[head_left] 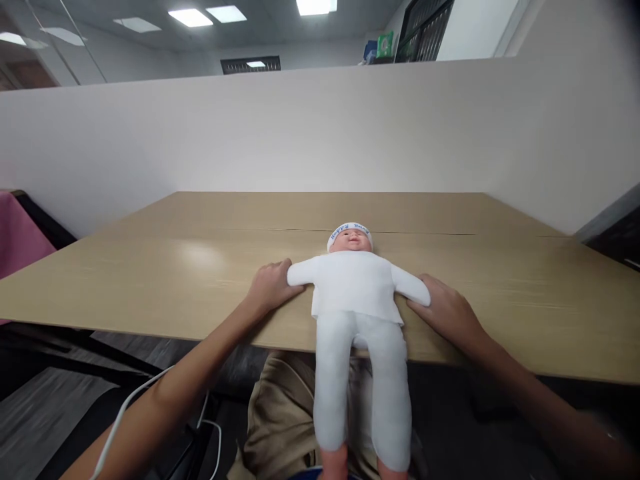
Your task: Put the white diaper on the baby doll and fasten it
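Observation:
A baby doll [356,293] in a white top, white trousers and a white cap lies face up on the wooden table [150,280]. Its head points away from me and its legs hang over the near edge above my lap. My left hand [270,285] rests on the table with curled fingers closed around the end of the doll's left-side sleeve. My right hand [447,310] lies at the other sleeve end, fingers bent over it and touching the doll's side.
A plain white partition wall [320,127] stands behind the table. Something pink [17,237] sits at the far left. A white cable [125,407] runs along my left forearm. The table's near edge crosses just under the doll's hips.

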Tool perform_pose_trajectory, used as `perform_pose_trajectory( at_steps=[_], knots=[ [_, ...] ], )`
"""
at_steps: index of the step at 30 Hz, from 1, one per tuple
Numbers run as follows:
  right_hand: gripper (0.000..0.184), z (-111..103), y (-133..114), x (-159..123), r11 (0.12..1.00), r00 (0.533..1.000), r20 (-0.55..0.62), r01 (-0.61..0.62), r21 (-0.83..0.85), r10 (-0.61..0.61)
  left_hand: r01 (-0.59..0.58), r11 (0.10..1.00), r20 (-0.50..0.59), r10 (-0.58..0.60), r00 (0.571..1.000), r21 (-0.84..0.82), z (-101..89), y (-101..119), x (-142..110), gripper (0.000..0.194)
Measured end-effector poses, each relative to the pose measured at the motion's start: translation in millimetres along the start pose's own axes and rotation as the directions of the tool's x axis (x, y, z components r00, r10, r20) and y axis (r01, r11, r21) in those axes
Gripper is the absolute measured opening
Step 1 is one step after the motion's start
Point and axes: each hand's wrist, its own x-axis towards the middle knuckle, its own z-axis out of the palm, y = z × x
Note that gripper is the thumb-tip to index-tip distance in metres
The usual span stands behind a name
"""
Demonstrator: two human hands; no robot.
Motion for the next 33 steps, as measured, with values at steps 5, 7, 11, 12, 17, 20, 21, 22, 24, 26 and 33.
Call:
perform_pose_trajectory(
  at_steps=[5,7,11,12,17,20,21,22,24,26,33],
  knots=[
    [0.021,13.3,16.7,49.8,0.999,0.999,0.0,0.04,0.022,-0.04,-0.067,0.998,-0.042,0.066,0.997,-0.008,21.6,-19.3,62.3,0.04],
    [0.025,20.2,22.9,69.6,0.997,0.998,-0.024,0.058,0.043,-0.057,-0.086,0.996,-0.062,0.085,0.994,-0.012,29.0,-28.1,83.6,0.041],
    [0.029,34.4,29.3,108.8,0.992,0.994,-0.06,0.098,0.078,-0.094,-0.089,0.996,-0.11,0.085,0.99,-0.029,42.2,-46.1,118.5,0.042],
    [0.029,37.6,30.1,119.1,0.992,0.994,-0.062,0.095,0.079,-0.09,-0.09,0.995,-0.129,0.086,0.988,-0.031,44.8,-50.2,126.1,0.041],
    [0.035,50.6,35.1,177.6,0.986,0.987,-0.092,0.139,0.097,-0.13,-0.112,0.994,-0.2,0.106,0.974,-0.018,54.5,-66.5,164.0,0.037],
    [0.032,57.4,36.7,214.6,0.989,0.984,-0.12,0.136,0.061,-0.128,-0.075,0.997,-0.231,0.077,0.97,0.016,59.4,-73.2,189.7,0.037],
    [0.031,59.6,36.3,226.1,0.99,0.983,-0.132,0.132,0.052,-0.125,-0.059,0.998,-0.25,0.066,0.966,0.033,61.0,-75.4,198.6,0.039],
    [0.03,61.7,35.5,236.9,0.99,0.982,-0.142,0.13,0.047,-0.122,-0.044,0.998,-0.27,0.056,0.961,0.049,62.7,-77.5,207.6,0.041],
    [0.03,65.5,32.9,256.4,0.991,0.981,-0.153,0.127,0.043,-0.119,-0.016,0.998,-0.3,0.035,0.953,0.066,65.5,-81.8,225.0,0.046],
    [0.03,68.8,30.0,273.1,0.992,0.981,-0.159,0.123,0.038,-0.116,0.009,0.998,-0.305,0.011,0.952,0.062,67.7,-85.9,241.1,0.048],
    [0.028,79.0,28.5,307.0,0.995,0.987,-0.137,0.093,0.032,-0.088,0.032,0.998,-0.282,-0.016,0.959,0.052,74.6,-95.4,269.3,0.046]
  ],
)
